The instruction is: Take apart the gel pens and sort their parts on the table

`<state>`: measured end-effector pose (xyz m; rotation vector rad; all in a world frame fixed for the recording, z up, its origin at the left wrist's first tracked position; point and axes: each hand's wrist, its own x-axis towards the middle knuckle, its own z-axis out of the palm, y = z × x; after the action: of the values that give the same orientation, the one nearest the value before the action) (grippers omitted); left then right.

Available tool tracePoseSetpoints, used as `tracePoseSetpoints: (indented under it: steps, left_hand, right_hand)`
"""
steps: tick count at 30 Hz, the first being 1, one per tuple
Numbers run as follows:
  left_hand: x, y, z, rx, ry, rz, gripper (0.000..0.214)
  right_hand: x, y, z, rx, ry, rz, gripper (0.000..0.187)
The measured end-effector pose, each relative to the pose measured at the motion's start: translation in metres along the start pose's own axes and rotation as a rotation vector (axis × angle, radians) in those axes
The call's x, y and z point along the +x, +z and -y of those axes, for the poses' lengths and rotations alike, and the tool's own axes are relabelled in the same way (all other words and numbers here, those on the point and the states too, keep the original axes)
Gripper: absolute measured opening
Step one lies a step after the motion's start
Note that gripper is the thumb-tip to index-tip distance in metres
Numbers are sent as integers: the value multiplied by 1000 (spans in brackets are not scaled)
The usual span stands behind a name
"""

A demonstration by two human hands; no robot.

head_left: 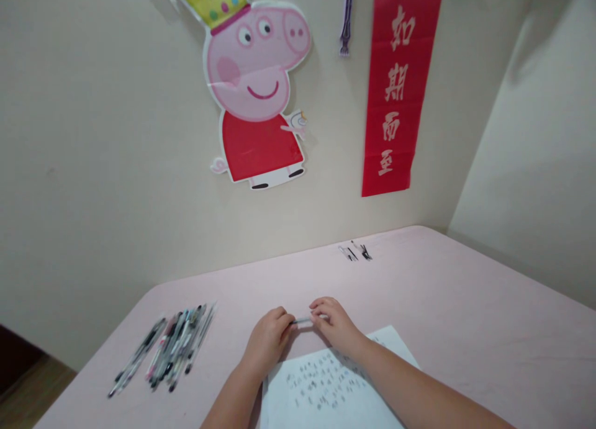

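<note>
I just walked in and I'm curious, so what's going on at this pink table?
A person is holding a slim, pen-like stick between both hands, the left hand at one end and the right hand at the other. A sheet of paper with writing lies under the forearms. Many pens lie off to the left, and a few small items, too small to identify, lie near the wall.

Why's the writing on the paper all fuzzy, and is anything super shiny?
Head view: the writing on the paper is too blurred to read, maybe from movement or dim light; head view: the held pen and the piled pens look soft too, while the pig picture is clearer; head view: shadows are soft, with no strong glare.
</note>
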<state>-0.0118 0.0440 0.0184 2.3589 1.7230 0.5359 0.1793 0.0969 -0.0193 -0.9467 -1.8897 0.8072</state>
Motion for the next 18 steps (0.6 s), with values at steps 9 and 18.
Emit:
tracePoseSetpoints:
  steps: [9, 18]
  left_hand:
    - [-1, 3, 4, -50, -22, -29, 25]
    - [-1, 5, 9, -65, -34, -51, 25]
  right_hand:
    - [-2, 0, -3, 122, -30, -93, 18]
    - [1, 0, -8, 121, 6, -113, 17]
